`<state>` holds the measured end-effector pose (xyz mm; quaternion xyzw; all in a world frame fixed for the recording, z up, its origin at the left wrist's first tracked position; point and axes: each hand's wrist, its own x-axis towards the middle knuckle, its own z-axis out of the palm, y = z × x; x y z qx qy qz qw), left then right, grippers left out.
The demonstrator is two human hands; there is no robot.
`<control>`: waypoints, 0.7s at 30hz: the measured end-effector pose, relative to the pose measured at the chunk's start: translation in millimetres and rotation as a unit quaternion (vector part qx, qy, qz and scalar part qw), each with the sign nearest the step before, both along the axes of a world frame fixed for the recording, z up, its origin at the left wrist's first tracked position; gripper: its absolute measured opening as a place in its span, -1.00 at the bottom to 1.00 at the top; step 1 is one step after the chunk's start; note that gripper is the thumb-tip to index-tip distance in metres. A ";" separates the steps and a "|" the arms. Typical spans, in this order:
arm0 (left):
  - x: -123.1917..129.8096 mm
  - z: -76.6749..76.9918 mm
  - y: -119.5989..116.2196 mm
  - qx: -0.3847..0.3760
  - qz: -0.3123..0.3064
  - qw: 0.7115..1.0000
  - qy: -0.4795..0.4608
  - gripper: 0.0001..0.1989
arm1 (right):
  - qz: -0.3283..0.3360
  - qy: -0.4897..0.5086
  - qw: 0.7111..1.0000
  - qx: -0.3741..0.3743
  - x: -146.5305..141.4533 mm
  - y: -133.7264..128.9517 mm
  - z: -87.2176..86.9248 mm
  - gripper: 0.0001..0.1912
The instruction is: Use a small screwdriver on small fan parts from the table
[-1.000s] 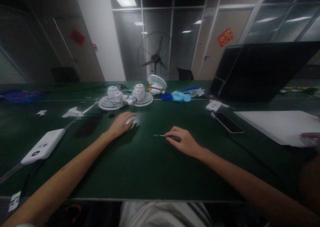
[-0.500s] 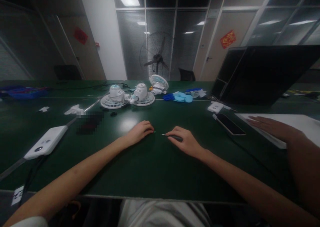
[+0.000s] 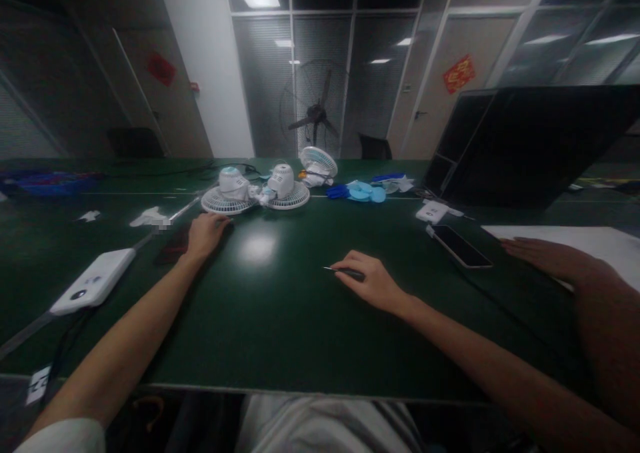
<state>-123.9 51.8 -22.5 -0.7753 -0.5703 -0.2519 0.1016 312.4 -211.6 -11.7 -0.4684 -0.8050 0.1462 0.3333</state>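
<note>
My right hand (image 3: 367, 278) rests on the green table with its fingers closed around a small screwdriver-like tool (image 3: 354, 274). The tool has a dark handle, and its thin metal tip points left. Farther forward on the left, my left hand (image 3: 206, 232) is closed in a pinch beside the near fan head. Whatever its fingertips hold is hidden or too small to name. A dark red-black flat object (image 3: 173, 248) lies partly under my left wrist. Just beyond that hand, two white fan heads (image 3: 230, 203) lie face down side by side.
A third white fan (image 3: 319, 163) leans behind, with blue gloves (image 3: 367, 192) to its right. A phone (image 3: 461, 246), a white device (image 3: 433, 211) and a large black monitor (image 3: 535, 150) stand right. Another person's hand (image 3: 550, 261) rests on white sheets. A white box with cables (image 3: 95, 283) lies left.
My left hand has moved left and forward, from near the tool's tip to beside the fan heads. The small greenish bit at its fingertips is no longer visible. My right hand has stayed in place.
</note>
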 end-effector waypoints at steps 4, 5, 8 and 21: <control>4.4 -4.3 3.4 -0.004 0.024 1.000 0.008 -0.64 | -0.006 -0.003 1.000 0.008 -0.1 0.2 -1.2 -0.78; 3.8 -4.2 3.6 -0.006 0.030 0.999 0.008 -0.63 | -0.005 -0.001 1.000 0.007 0.1 0.2 -1.3 -0.78; -0.3 -3.1 3.4 -0.014 0.048 0.999 0.004 -0.62 | -0.003 0.000 1.000 0.002 0.6 -0.3 -0.7 -0.77; -7.1 2.2 0.1 -0.040 0.077 0.996 -0.030 -0.59 | 0.003 0.002 1.000 0.003 0.1 -2.3 2.2 -0.76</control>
